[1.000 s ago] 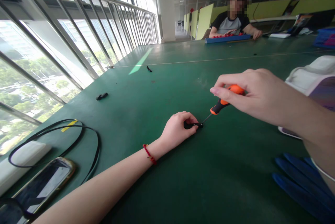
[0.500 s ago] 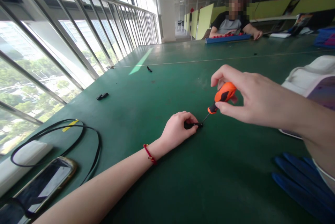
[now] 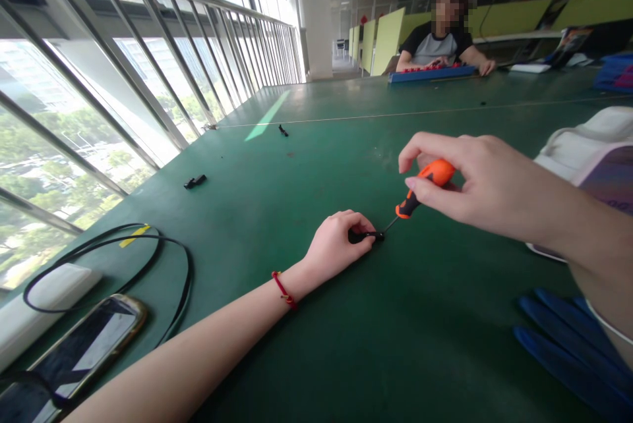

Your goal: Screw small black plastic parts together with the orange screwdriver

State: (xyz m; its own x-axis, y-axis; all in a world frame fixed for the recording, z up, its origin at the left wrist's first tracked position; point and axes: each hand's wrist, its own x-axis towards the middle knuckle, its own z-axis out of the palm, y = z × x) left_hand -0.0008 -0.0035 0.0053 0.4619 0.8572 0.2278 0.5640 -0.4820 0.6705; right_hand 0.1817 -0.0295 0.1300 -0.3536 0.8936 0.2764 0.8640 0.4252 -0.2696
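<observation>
The left hand [image 3: 336,242] rests on the green table [image 3: 267,212], its thumb and fingers curled close together and pinching a small black piece [image 3: 380,236]. One end of this piece shows in the gap between thumb and forefinger; the other pokes out just past the fingertips. The right hand [image 3: 487,179] holds an orange-and-black screwdriver [image 3: 438,172] loosely, with the thumb against the handle and the forefinger arched away from it. The handle slants up into the palm, and the shaft runs down to the protruding end of the black piece; whether the tip touches it is too small to tell.

On the table's far side, a long blue tray [image 3: 432,74] carries small red items in front of a seated person [image 3: 435,47]. A blue basket [image 3: 613,72] stands at the right edge; its contents are unclear. Blue gloves [image 3: 568,337] lie near the right forearm.
</observation>
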